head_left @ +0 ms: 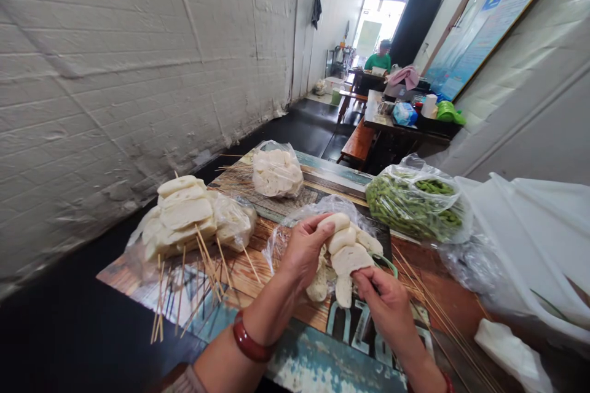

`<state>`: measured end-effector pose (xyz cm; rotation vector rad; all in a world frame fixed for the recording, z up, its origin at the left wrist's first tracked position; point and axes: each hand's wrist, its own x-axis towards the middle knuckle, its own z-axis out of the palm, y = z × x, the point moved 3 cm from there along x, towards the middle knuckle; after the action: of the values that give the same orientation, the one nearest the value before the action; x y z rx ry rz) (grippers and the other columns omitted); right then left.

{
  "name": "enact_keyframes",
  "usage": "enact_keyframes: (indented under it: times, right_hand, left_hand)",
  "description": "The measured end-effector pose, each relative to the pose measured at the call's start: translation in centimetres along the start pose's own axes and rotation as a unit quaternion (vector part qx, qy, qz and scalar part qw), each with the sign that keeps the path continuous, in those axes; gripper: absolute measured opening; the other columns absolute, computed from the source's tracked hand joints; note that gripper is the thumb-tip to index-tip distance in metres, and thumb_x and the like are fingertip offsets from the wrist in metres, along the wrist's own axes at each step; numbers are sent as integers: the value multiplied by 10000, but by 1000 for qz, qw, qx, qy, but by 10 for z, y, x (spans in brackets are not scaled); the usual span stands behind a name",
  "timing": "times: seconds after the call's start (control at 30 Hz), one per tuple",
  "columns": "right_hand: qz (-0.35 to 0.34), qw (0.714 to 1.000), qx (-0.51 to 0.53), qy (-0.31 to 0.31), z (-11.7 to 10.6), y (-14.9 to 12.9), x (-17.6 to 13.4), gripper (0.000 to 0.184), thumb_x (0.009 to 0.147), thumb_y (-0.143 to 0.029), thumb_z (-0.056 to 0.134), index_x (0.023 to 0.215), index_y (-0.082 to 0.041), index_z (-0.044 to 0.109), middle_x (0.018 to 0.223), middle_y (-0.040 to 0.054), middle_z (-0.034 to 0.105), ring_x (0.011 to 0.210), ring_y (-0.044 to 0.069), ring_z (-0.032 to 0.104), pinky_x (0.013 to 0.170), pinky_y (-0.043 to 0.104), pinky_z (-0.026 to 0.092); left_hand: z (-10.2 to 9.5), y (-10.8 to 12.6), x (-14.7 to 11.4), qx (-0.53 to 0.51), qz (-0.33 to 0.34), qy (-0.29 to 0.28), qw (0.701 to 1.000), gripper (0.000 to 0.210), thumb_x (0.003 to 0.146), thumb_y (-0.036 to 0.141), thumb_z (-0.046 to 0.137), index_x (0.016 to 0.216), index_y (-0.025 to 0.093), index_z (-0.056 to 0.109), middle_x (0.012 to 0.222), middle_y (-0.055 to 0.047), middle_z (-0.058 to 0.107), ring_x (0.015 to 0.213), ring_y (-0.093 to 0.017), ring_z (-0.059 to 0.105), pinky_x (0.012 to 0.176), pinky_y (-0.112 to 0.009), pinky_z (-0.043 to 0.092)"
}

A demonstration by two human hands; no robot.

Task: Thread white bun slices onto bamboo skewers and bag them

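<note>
Over the table's near half, my left hand (306, 245) is closed round the upper end of a row of soft white food slices (345, 239), with the thumb pressed on top. My right hand (385, 295) pinches the edge of a lower slice; whether a skewer is also between its fingers, I cannot tell. More white slices lie in an open clear plastic bag (288, 236) just behind and beneath my hands. On the left, white slices on thin wooden skewers (184, 215) are piled up, their stick ends pointing toward me.
Behind, a clear bag of white pieces (278, 172) sits near loose skewers (235, 178). A bag of green vegetables (415, 202) and white plastic bins (530, 239) stand right. Long skewers (437, 307) lie right of my hands. A person in green (378, 61) sits far back.
</note>
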<state>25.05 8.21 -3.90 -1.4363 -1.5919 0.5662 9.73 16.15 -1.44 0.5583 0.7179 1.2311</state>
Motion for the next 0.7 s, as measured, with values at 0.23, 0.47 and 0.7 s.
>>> enact_keyframes:
  times: [0.23,0.47,0.7]
  right_hand:
    - [58,998,23,11,2,3,0,376,859,-434,569,579,-188,614,500,-11,570,475,137,516,495,243,382]
    - [117,989,94,-2,0,12,0,349,814,-479,642,642,-176,658,512,-2,587,470,142,502,479,258,375]
    - [92,991,90,-23,1,16,-2,340,850,-451,625,644,-183,659,538,-6,584,510,143,522,523,259,405]
  left_hand:
    - [1,-9,-2,31,-5,-6,999,436,577,333,889,952,137,783,887,-88,768,725,-156,649,682,-243,487]
    - [-1,2,-2,-44,-7,-17,999,515,637,356,868,1089,162,711,934,-64,738,767,-157,663,732,-260,506]
    - [7,-4,-6,-30,-65,-114,991,454,665,349,853,1043,134,723,990,-103,739,803,-189,678,713,-275,533]
